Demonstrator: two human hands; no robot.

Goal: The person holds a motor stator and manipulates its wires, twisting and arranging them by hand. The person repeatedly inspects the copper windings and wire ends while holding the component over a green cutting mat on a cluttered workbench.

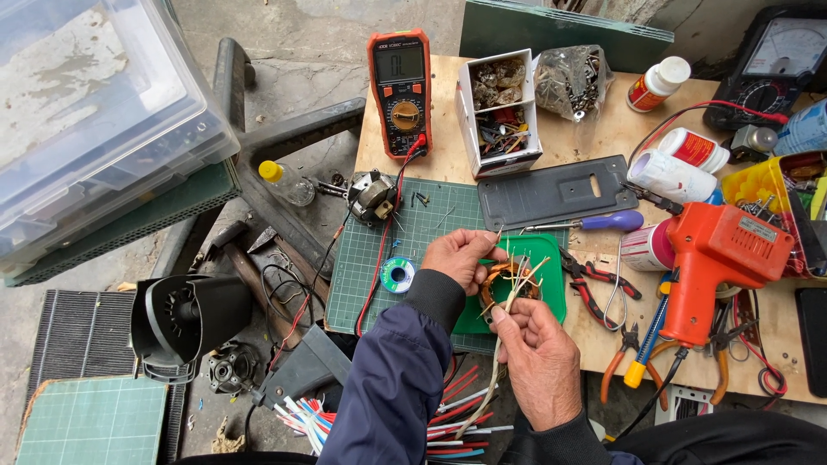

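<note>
Left hand pinches pale wire ends at the copper coil's eleven o'clock. Right hand pinches the sleeved wire bundle at six, over a green plastic lid.

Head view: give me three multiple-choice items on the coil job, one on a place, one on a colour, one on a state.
1. Where does the orange multimeter lie?
A. beyond the green cutting mat
B. on the floor
C. inside the clear bin

2. What colour is the screwdriver handle?
A. yellow
B. purple
C. black

3. How is the copper coil held?
A. lying untouched
B. between both hands
C. clamped in pliers

Answers: 1 A, it rests on the plywood past the cutting mat. 2 B, the handle is purple. 3 B, the left hand and right hand both grip it over the green tray.
</note>
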